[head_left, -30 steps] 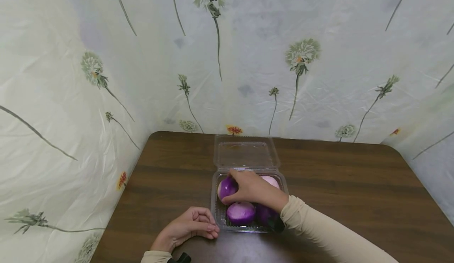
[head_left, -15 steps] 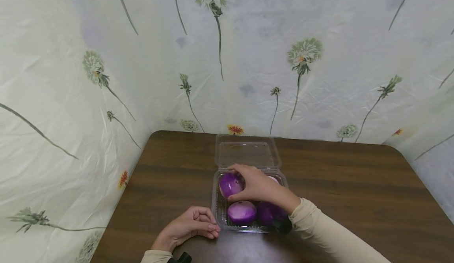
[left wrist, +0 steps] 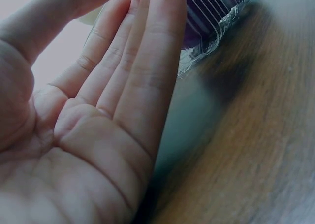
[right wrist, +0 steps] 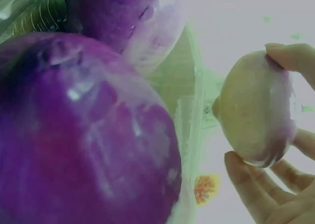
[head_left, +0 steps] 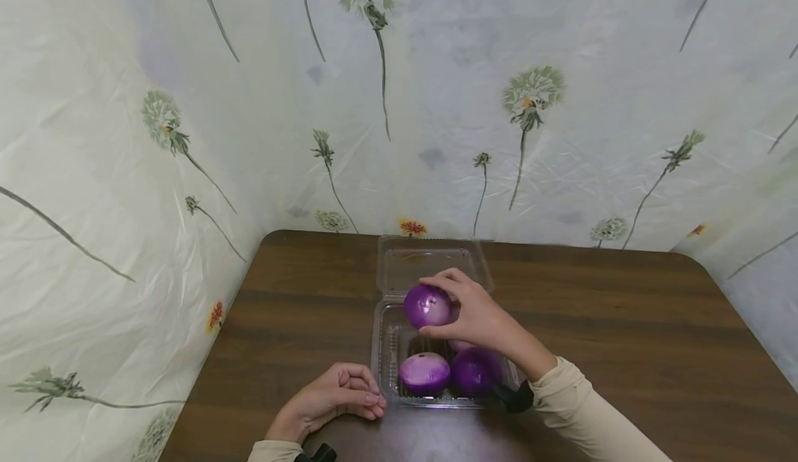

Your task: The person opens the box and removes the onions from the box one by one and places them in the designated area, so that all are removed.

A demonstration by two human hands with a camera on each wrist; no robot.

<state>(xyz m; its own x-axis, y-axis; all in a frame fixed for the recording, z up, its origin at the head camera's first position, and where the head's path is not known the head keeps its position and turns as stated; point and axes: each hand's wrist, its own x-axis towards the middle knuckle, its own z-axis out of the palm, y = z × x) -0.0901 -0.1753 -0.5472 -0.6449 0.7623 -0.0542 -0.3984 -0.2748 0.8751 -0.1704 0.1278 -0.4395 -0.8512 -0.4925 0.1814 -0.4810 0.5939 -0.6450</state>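
Note:
My right hand (head_left: 480, 316) grips a glossy round purple-and-white fruit (head_left: 424, 307) between thumb and fingers, above the back of a clear plastic clamshell box (head_left: 377, 351). Its exact kind is unclear; the right wrist view shows a pale yellowish end with a small pointed tip. In the box's front half sit a purple-and-pale fruit (head_left: 424, 375) and a deeper purple one (head_left: 476, 372). Behind them, another pale fruit (head_left: 460, 345) is mostly covered by my right hand. Loosely curled and holding nothing, my left hand (head_left: 339, 394) rests at the box's front left corner.
The box's transparent lid (head_left: 430, 268) lies folded back toward the far edge of the brown wooden table (head_left: 598, 330). Dandelion-patterned sheeting (head_left: 430, 102) hangs behind the table and along its sides. Dark straps circle both wrists.
My right hand has lifted the fruit out of the box's back left part, moving it up and to the right. The left hand stays put.

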